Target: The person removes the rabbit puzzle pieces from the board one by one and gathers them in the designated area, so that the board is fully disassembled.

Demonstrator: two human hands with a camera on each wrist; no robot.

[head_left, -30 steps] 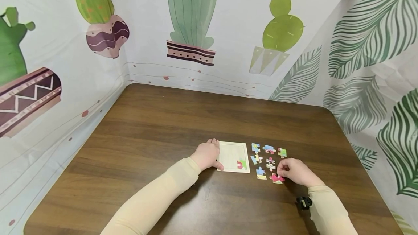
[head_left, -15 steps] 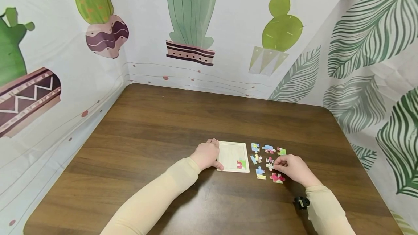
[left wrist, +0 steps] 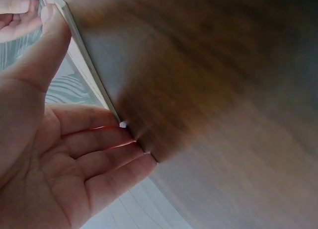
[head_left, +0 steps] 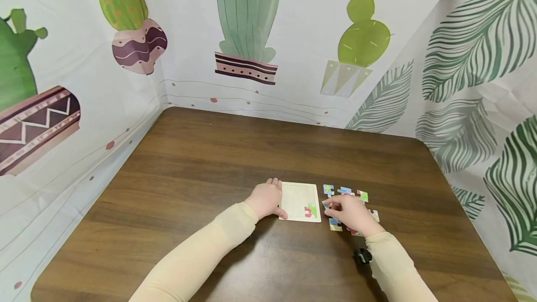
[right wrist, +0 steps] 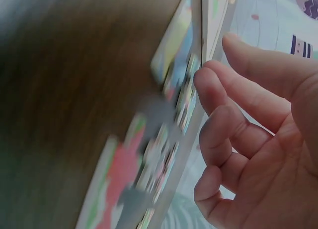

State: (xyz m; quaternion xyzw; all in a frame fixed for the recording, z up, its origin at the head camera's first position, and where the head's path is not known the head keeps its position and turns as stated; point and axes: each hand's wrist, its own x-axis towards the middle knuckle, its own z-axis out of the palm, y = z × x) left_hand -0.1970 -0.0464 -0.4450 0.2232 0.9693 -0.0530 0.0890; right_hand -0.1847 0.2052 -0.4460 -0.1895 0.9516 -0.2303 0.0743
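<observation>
My left hand (head_left: 266, 198) rests at the left side of a shallow wooden puzzle tray (head_left: 293, 195). In the left wrist view its straight fingers touch the tray's edge (left wrist: 89, 65), and the thumb lies at the rim. One red and green jigsaw piece (head_left: 311, 210) sits in the tray's near right corner. Just right of the tray, my right hand (head_left: 352, 213) hovers over the loose pieces, its fingertips by a blue piece (head_left: 325, 204). The right wrist view shows thumb and fingers apart, loosely curled, with nothing visible between them. The hand hides several pieces in the head view.
Around the right hand lie more jigsaw pieces: a blue one (head_left: 328, 189), a green one (head_left: 362, 195), a pale one (head_left: 374, 216) and a blue and yellow one (head_left: 335, 224). Everything is on a brown wooden table (head_left: 235, 153), with a cactus-print cloth (head_left: 293, 92) behind.
My right hand has moved left across the loose pieces, from their right side toward the tray, uncovering a pale piece at the right. The left hand and the tray stay where they were.
</observation>
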